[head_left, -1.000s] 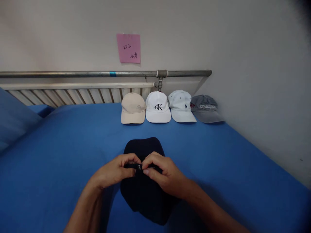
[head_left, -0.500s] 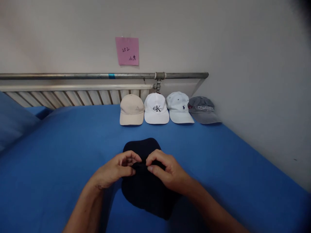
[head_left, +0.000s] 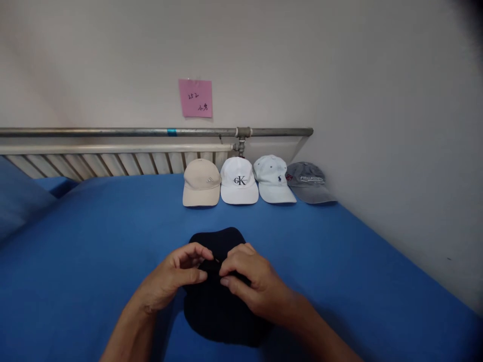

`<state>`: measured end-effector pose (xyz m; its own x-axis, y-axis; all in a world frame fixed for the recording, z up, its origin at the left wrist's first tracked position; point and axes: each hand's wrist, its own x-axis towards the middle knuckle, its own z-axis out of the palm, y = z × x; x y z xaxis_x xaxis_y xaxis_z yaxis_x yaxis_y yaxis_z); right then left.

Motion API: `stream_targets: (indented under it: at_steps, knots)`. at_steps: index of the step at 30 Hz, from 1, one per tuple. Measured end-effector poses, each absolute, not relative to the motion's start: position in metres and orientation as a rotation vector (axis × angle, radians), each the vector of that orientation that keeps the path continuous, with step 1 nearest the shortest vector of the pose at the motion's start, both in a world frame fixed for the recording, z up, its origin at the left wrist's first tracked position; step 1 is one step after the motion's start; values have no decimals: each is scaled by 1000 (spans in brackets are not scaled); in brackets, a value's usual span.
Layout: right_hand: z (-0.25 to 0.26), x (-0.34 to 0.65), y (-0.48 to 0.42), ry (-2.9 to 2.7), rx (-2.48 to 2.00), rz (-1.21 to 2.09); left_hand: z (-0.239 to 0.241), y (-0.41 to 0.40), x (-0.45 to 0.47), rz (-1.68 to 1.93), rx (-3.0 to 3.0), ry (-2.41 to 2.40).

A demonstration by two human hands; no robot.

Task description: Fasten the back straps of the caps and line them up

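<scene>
A black or very dark navy cap (head_left: 226,317) lies over the blue bedding in front of me, its brim pointing away. My left hand (head_left: 168,276) pinches the cap's edge between thumb and fingers on the left side of the middle. Close beside it, my right hand (head_left: 254,281) grips the same band from the right, thumb and fingertips together. A tiny light-coloured bit, perhaps metal, shows between the fingertips. The dark fabric hides the details of the strap or band there.
Against the wall stand a beige cap (head_left: 202,183), a white cap (head_left: 239,181), a pale blue cap (head_left: 273,179) and a grey cap (head_left: 311,183) in a row. Behind them run a radiator (head_left: 113,163) and a metal pipe (head_left: 132,132). A pink note (head_left: 195,99) hangs above.
The view has tilted up slightly, so everything sits lower in the picture. My fingers have shifted a little on the cap's band, and a small light bit now shows between them.
</scene>
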<state>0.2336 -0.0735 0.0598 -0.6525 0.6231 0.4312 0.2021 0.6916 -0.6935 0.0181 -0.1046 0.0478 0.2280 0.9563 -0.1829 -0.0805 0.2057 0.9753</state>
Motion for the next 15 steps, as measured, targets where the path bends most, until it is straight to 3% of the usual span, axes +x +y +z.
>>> stream_targets:
  at_steps: [6, 15]
  knots:
    - [62, 233, -77, -2136, -644, 735, 48, -105, 23, 1032, 981, 1020]
    - [63, 227, -80, -1944, -761, 976, 51, -107, 29, 1037, 914, 986]
